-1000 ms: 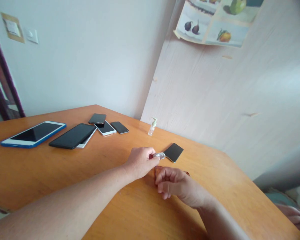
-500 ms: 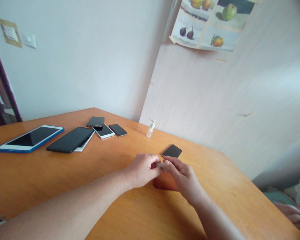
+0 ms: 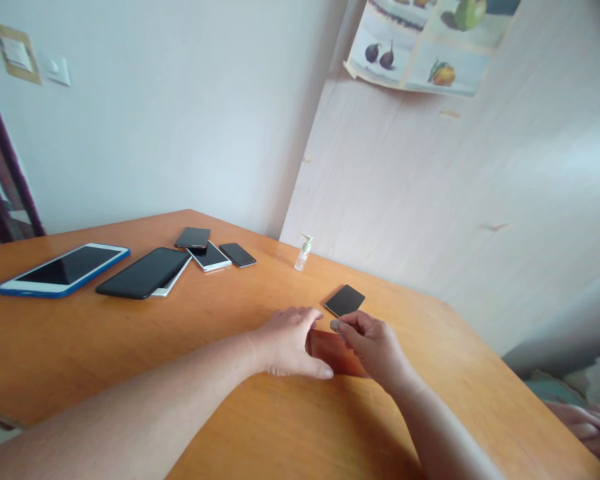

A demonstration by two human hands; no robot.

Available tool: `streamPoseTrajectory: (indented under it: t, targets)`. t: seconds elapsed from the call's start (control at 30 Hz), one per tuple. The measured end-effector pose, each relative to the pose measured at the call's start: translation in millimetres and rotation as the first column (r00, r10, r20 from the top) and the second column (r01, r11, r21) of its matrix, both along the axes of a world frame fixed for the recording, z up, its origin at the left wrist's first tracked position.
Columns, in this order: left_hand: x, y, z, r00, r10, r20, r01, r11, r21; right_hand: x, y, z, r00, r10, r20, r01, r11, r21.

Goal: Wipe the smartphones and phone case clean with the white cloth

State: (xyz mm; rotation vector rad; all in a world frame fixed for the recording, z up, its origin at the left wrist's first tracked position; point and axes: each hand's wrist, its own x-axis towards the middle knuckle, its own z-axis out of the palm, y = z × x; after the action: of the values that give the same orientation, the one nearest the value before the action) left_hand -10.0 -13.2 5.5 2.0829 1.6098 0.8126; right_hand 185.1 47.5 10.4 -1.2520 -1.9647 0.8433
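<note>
A flat reddish-brown object [image 3: 336,353], phone-sized, lies on the wooden table [image 3: 230,427]. My left hand [image 3: 287,341] grips its left end, fingers over the far edge and thumb along the near edge. My right hand [image 3: 373,345] hovers over its right part. Its fingers are closed in a pinch on a small grey thing [image 3: 335,325] that I cannot make out clearly. A black phone [image 3: 345,300] lies just beyond both hands.
A small pump bottle [image 3: 304,252] stands near the wall. At the far left lie a blue-edged tablet [image 3: 65,269], a black tablet [image 3: 143,272] and three phones [image 3: 210,257]. The table's right edge runs diagonally; something pale shows beyond it [image 3: 593,430].
The small grey thing has passed from my left hand to my right hand. My left hand has dropped to grip the reddish-brown object, and my right hand has lifted off it.
</note>
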Motion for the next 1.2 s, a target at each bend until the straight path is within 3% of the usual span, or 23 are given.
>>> streamPoseTrajectory:
  t: [0.1, 0.4, 0.57, 0.8, 1.0, 1.2]
  targets:
    - [1, -1, -0.9, 0.999, -0.002, -0.054, 0.001, 1.000, -0.010, -3, -1, -6.2, 0.998, 0.016, 0.065, -0.021, 0.997, 0.072]
    - [6, 1, -0.7, 0.999, 0.020, -0.042, -0.019, 1.000, 0.020, -26, -13, -12.3, 0.916, 0.174, 0.362, -0.274, 0.929, 0.249]
    - [3, 4, -3.4, 0.997, 0.024, -0.075, -0.024, 1.000, 0.003, -18, -1, -8.6, 0.846, -0.038, 0.532, -0.120, 0.958, 0.259]
    - [-1, 8, -9.0, 0.998, -0.016, -0.060, 0.015, 1.000, -0.008, 29, 21, 9.4, 0.630, -0.230, 0.742, 0.135, 0.973, 0.187]
    - [-3, 9, -10.9, 0.997, -0.032, -0.070, 0.032, 0.999, -0.005, 34, 24, 10.6, 0.634, -0.272, 0.724, 0.194, 0.962, 0.192]
    - [-3, 9, -10.2, 0.994, -0.013, -0.104, 0.014, 1.000, 0.013, -1, 3, 8.3, 0.727, -0.184, 0.661, 0.062, 0.977, 0.204]
